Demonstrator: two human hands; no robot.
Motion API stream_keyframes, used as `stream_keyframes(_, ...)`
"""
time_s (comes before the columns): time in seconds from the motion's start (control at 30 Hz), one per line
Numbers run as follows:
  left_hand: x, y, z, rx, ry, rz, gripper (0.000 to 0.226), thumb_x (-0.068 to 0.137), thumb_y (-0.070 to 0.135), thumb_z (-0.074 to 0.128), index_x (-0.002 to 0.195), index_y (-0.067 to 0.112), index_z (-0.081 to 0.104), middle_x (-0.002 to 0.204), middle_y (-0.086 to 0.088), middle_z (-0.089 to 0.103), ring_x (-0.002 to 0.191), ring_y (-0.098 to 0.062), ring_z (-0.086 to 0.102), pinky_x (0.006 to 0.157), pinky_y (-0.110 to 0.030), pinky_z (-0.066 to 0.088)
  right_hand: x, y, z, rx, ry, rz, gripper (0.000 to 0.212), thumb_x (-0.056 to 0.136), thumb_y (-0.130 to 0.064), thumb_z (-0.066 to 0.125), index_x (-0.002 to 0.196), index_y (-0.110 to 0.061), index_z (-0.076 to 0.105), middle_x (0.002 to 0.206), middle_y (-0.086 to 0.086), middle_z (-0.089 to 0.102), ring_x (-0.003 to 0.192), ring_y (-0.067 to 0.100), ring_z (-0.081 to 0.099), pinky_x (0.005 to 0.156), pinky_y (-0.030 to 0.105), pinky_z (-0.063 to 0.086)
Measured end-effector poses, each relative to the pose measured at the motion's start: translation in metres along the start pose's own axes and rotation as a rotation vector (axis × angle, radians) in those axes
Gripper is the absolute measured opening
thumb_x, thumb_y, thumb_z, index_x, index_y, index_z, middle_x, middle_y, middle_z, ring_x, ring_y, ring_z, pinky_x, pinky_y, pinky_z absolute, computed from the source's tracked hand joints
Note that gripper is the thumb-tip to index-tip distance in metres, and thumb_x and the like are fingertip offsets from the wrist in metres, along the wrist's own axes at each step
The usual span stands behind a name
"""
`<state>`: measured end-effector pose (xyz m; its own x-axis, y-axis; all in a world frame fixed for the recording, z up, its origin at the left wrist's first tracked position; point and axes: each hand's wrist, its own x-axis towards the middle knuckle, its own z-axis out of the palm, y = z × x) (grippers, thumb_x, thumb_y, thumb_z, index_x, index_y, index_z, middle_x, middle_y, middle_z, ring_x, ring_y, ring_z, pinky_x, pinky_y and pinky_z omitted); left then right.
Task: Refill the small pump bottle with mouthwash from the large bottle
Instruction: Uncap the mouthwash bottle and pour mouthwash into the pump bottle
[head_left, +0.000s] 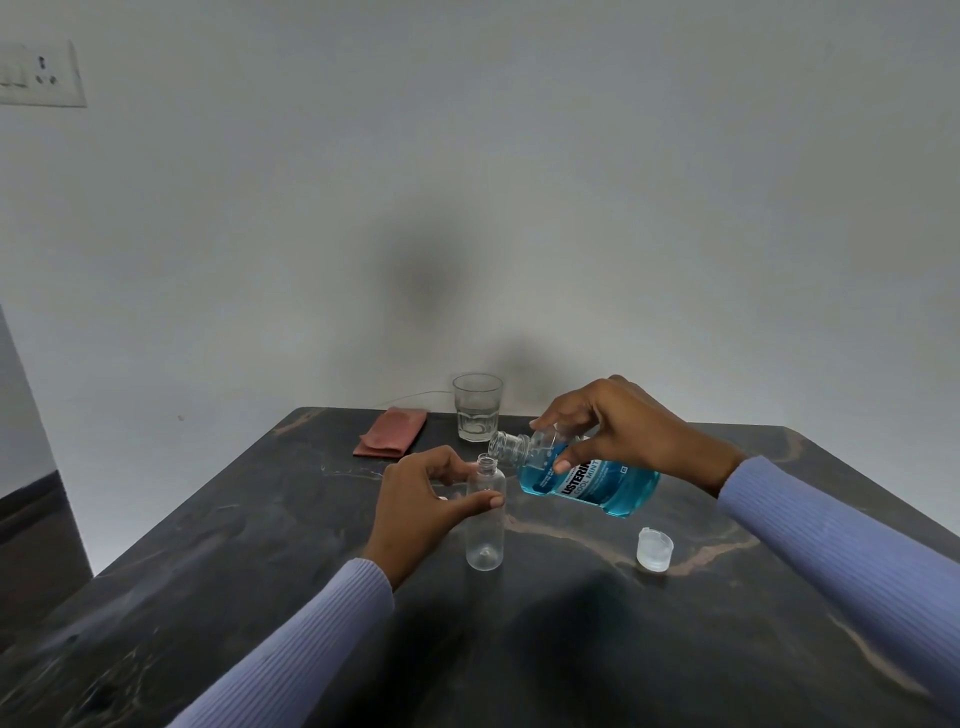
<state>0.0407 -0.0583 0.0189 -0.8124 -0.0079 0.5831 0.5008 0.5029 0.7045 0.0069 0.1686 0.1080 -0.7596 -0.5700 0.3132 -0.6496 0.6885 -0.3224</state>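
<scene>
The small clear plastic bottle (485, 514) stands upright and uncapped near the middle of the dark marbled desk (291, 525). It looks empty. The left hand (423, 506) grips it from the left side, thumb pressed across the near face of its upper body and the other fingers curled round the far side just below the neck.

Just to the right and slightly above, the right hand (618, 434) holds the large clear mouthwash bottle with blue liquid and a blue label (587, 475) from above, fingers over the far side of its shoulder and the thumb on the label. This large bottle is tipped almost on its side, base raised off the desk to the right, its open threaded neck pointing left and lying right next to the small bottle's mouth, slightly above it. The blue liquid sits pooled along the lower side of the tipped body, filling roughly its lower half; the neck looks clear, and no stream shows between the two openings.

A translucent white plastic flip cap (654, 549) lies on the desk to the right of the small bottle, nearer than the large one. At the far edge stands a clear faceted drinking glass (477, 407), contents not discernible, with a folded reddish-brown cloth (390, 432) lying to its left.
</scene>
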Motion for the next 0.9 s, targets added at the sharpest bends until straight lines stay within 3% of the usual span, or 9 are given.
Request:
stream_keyframes(0.47,0.001,-0.0005,0.0005,0.003,0.005,-0.011,0.04,0.053,0.051,0.079,0.075,0.019,0.07,0.072,0.016,0.068,0.074,0.006,0.062,0.065,-0.009,0.048,0.0012,-0.0019,-0.0043,-0.002,-0.032,-0.02,0.037,0.071,-0.024,0.079,0.107,-0.024,0.07,0.105,-0.002,0.073,0.084,0.008,0.07,0.077,0.035,0.058)
stream_keyframes(0.8,0.0007,0.0004,0.0,-0.007,-0.009,-0.011,0.05,0.049,0.061,0.071,0.076,0.019,0.07,0.073,0.017,0.068,0.075,0.007,0.062,0.068,-0.014,0.051,0.0031,-0.0036,-0.0081,-0.031,-0.041,-0.028,0.037,0.071,-0.026,0.08,0.107,-0.025,0.07,0.102,-0.003,0.074,0.084,0.006,0.07,0.075,0.027,0.058)
stream_keyframes(0.9,0.0007,-0.0001,0.0003,0.002,-0.004,-0.006,0.043,0.053,0.055,0.076,0.076,0.019,0.07,0.073,0.016,0.068,0.075,0.006,0.062,0.068,-0.014,0.051,0.0032,-0.0046,-0.0097,-0.034,-0.05,-0.028,0.037,0.071,-0.026,0.08,0.107,-0.023,0.07,0.102,-0.002,0.073,0.085,0.007,0.07,0.077,0.027,0.058)
